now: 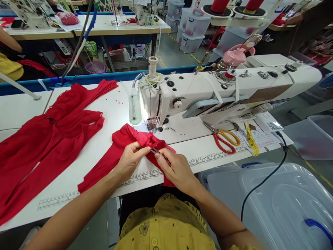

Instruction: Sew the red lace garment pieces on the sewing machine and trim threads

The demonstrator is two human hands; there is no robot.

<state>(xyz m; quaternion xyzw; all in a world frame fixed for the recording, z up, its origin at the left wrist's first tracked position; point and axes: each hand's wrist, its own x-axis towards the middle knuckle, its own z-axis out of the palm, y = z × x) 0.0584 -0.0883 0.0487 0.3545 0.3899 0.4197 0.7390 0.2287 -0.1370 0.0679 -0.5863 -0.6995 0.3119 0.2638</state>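
- 2 hands: left hand point(132, 158) clamped on 1 red cloth point(120, 140), pinching its upper edge; right hand point(177, 170) clamped on 1 small dark tool point(155, 150), tip at the pinched edge.
- Red cloth lies on the worktop point(114, 111) just in front of the needle end of 1 white sewing machine point(197, 83); part hangs over the front edge.
- 1 heap of red fabric point(39, 146) at left, apart from held cloth.
- 1 pair of scissors point(224, 139), one red handle, one yellow; 1 yellow tape measure point(251, 140) over papers point(265, 139), print too small to read.
- 2 red thread cones point(220, 6) up top, 1 white spool point(153, 64) on machine.
- Writing: printed ruler point(218, 157) along front edge, numerals 12 and 13 readable.
- Fingers hide part of cloth and tool; cloth and left arm cover stretches of ruler.
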